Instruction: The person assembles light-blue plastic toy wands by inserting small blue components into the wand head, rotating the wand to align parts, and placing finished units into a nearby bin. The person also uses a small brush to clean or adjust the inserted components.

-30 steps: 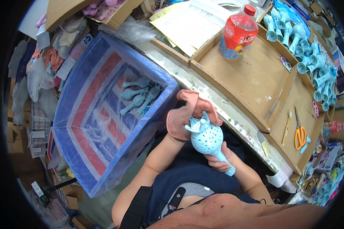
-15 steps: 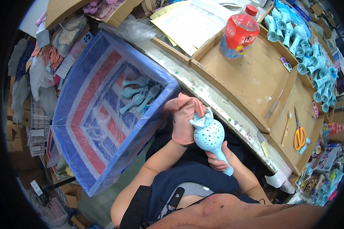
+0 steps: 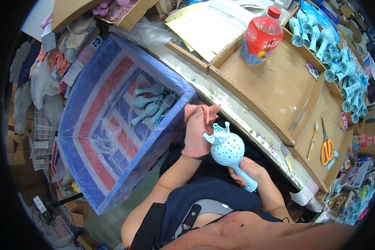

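Note:
A light-blue plastic toy wand has a round head pierced with small star-shaped holes, a crown-like top and a flared handle end. My right hand is bare and wraps its fingers round the handle just below the head. The crown points up and left, toward my left hand, which wears a loose salmon-pink glove. That gloved hand is right beside the crown; its fingers are partly hidden by the floppy glove and the wand, so I cannot tell whether it grips.
Left of me, a blue, white and red striped bin lined with clear plastic holds several similar wands. On the bench, cardboard trays hold a red-labelled bottle, orange-handled scissors and a brush. More blue wands lie at far right.
The gloved left hand has drawn back slightly from the crown, which now shows more fully. The wand has turned a little in my right hand, its crown shifting left.

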The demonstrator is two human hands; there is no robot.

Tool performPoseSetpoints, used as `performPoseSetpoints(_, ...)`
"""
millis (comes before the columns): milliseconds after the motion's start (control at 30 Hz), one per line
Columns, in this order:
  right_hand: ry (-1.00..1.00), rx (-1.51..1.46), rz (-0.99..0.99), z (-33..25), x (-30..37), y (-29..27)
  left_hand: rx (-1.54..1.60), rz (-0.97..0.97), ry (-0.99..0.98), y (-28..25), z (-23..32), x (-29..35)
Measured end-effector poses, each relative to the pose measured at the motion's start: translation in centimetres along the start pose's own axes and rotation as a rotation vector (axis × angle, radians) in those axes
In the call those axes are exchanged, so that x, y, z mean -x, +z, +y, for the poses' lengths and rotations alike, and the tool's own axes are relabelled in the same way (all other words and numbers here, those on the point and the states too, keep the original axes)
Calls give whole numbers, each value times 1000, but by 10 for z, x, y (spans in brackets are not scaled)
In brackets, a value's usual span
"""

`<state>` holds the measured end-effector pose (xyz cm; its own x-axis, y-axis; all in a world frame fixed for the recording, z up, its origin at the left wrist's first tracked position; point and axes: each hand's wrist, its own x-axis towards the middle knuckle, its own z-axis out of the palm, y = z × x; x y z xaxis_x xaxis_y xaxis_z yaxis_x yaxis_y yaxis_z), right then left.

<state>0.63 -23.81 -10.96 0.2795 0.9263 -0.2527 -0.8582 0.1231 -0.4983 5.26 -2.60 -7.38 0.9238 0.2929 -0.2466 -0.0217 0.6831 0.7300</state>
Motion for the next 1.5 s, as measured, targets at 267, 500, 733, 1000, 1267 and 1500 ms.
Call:
performPoseSetpoints(267, -153, 254, 116, -9, 5, -3, -217, -360, -308, 19, 29, 23)
performPoseSetpoints(500, -181, 453, 244, -6, 0, -7, -350, -461, -31, 31, 37, 36)
performPoseSetpoints(733, -384, 610, 416, 1, -19, 4, -299, -422, -179, 26, 30, 34)
performPoseSetpoints(1000, -548, 1503, 992, -14, 32, 44, -538, -797, -202, 3, -45, 27)
performPoseSetpoints(1267, -420, 1990, 1691, 29, 116, 14, 168, -621, -1050, -7, -62, 29)
performPoseSetpoints(1500, -810, 1887, 1453, 15, 142, -1, -55, -490, -1075, -4, -63, 42)
